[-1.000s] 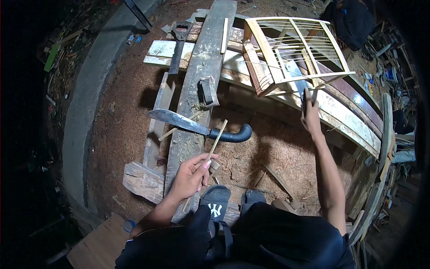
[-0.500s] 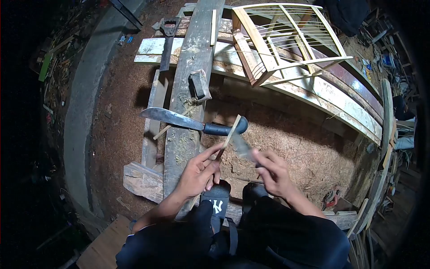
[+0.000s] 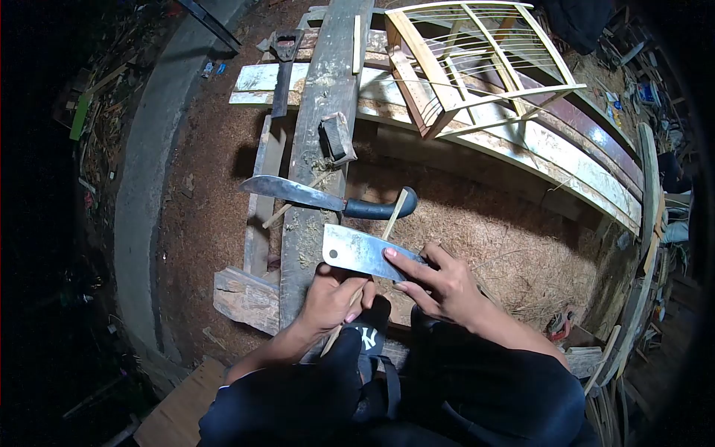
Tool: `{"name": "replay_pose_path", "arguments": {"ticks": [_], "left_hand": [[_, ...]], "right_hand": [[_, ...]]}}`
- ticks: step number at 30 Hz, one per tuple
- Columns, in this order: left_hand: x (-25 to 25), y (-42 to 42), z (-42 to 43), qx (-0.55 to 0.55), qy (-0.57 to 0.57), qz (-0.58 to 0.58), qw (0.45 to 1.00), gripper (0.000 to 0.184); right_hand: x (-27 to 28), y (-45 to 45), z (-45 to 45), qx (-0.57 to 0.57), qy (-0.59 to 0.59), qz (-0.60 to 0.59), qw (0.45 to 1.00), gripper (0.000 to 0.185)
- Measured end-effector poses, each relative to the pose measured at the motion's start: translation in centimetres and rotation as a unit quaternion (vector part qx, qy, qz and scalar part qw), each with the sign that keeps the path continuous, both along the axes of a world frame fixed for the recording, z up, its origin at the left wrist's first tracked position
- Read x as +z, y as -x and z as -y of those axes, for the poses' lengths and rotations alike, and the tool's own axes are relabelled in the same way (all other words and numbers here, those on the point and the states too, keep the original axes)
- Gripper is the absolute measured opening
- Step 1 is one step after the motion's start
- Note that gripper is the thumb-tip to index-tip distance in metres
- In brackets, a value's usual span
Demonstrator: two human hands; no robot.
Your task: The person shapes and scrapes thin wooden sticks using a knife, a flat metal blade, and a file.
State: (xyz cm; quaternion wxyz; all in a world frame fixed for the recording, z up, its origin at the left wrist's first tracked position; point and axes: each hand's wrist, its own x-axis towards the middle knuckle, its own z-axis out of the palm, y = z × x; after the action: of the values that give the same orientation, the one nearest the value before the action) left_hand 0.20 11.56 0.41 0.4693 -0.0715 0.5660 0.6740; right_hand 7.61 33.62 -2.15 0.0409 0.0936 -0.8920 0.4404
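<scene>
In the middle of the frame, a pale, thin wooden stick (image 3: pixel 394 220) slants up from between the knees, pinched in the left hand (image 3: pixel 328 302). The right hand (image 3: pixel 447 287) grips a broad silver cleaver with a round hole (image 3: pixel 356 249), fingers pressed on its blade, which crosses the stick and hides part of it. Just above, a long-bladed machete with a hooked black handle (image 3: pixel 294 192) lies across a worn grey plank (image 3: pixel 316 119); the stick's upper end overlaps that handle in view. Farther up the plank sits a dark ridged block (image 3: pixel 339 139). At upper left, a dark-handled handsaw (image 3: pixel 282 82) rests beside the plank. At upper right, a cage-like pale wooden frame with thin bars (image 3: pixel 418 56) stands on whitish boards (image 3: pixel 573 175), which show through its bars.
</scene>
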Motion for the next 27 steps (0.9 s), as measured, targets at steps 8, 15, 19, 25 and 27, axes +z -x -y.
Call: {"name": "replay_pose_path", "arguments": {"ticks": [8, 15, 19, 25, 27], "left_hand": [[0.4, -1.3, 0.2, 0.027, -0.028, 0.003, 0.999, 0.013], [0.3, -1.4, 0.6, -0.009, -0.033, -0.016, 0.999, 0.017], [0.6, -1.7, 0.8, -0.026, -0.014, -0.026, 0.999, 0.028], [1.7, -1.9, 2.7, -0.129, -0.066, -0.113, 0.983, 0.042], [1.5, -1.6, 2.8, -0.058, 0.011, -0.053, 0.997, 0.041]], "right_hand": [[0.9, -1.8, -0.2, -0.02, -0.043, -0.001, 0.999, 0.052], [1.1, -2.5, -0.1, -0.048, -0.073, 0.015, 0.996, 0.052], [1.0, -2.5, -0.2, -0.105, -0.062, 0.035, 0.992, 0.05], [-1.6, -1.4, -3.1, -0.343, 0.114, 0.094, 0.928, 0.048], [-0.5, -2.1, -3.0, -0.221, 0.062, -0.002, 0.973, 0.051]]}}
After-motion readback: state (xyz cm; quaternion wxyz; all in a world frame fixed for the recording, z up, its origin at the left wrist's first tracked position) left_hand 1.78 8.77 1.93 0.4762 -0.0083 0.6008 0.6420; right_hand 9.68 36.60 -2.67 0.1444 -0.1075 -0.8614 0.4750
